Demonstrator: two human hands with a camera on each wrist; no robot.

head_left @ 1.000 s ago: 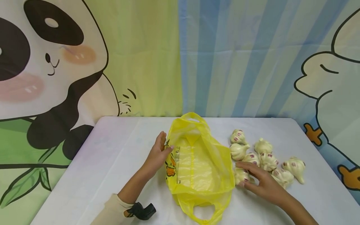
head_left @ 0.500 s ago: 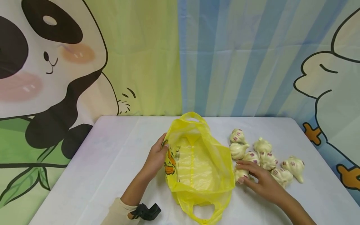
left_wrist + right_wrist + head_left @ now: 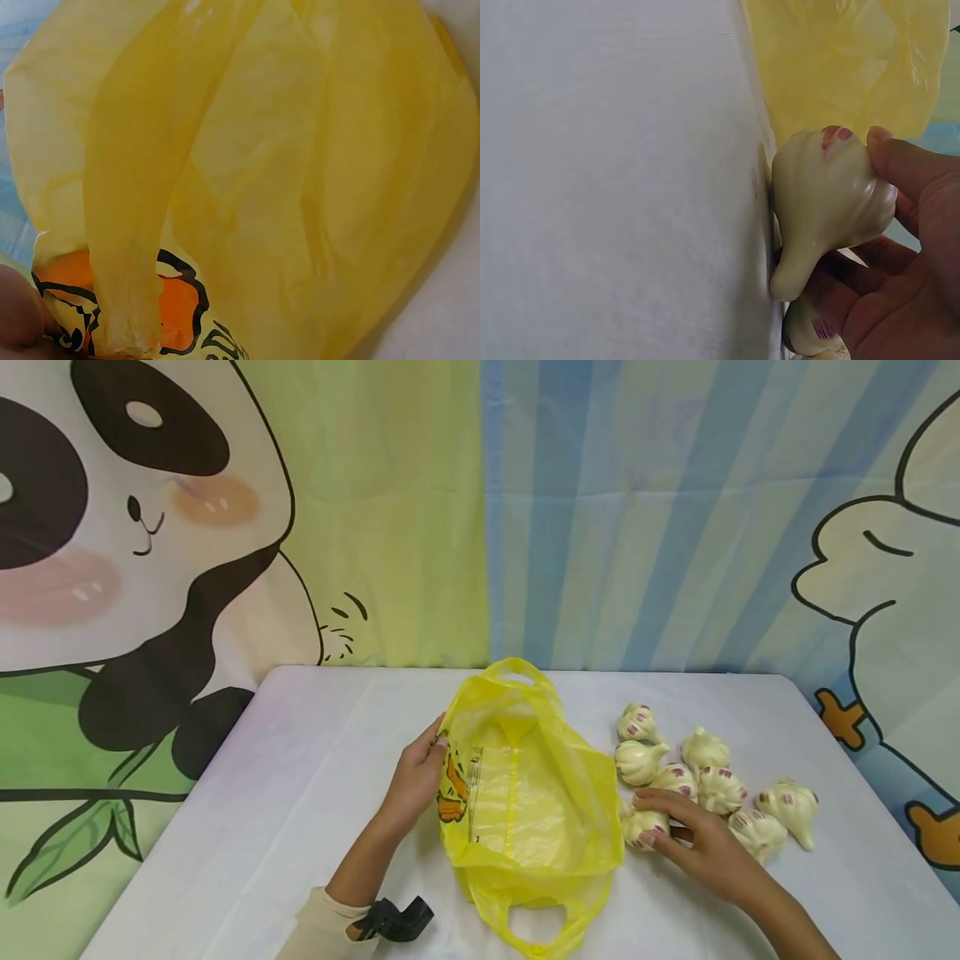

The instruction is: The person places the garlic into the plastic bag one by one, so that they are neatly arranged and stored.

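A yellow plastic bag (image 3: pixel 525 793) lies open-mouthed in the middle of the white table (image 3: pixel 300 777). My left hand (image 3: pixel 437 745) pinches the bag's left rim and holds it up; in the left wrist view the bag (image 3: pixel 285 172) fills the frame, with a fingertip (image 3: pixel 16 315) at the lower left. Several cream garlic bulbs with purple marks (image 3: pixel 705 752) lie in a cluster to the right of the bag. My right hand (image 3: pixel 651 817) grips the bulb nearest the bag (image 3: pixel 636 829). The right wrist view shows that bulb (image 3: pixel 821 195) between thumb and fingers (image 3: pixel 900 161), stem down, touching the table.
A cartoon backdrop (image 3: pixel 480 510) hangs right behind the table's far edge. The bag's near handle loop (image 3: pixel 536 935) lies close to the front edge. A black strap (image 3: pixel 390 918) sits on my left wrist. Bare tabletop (image 3: pixel 615 180) extends left of the bag.
My left hand went from lying flat against the bag's side to pinching its rim. My right hand's fingers curled round the nearest garlic bulb, which has shifted slightly.
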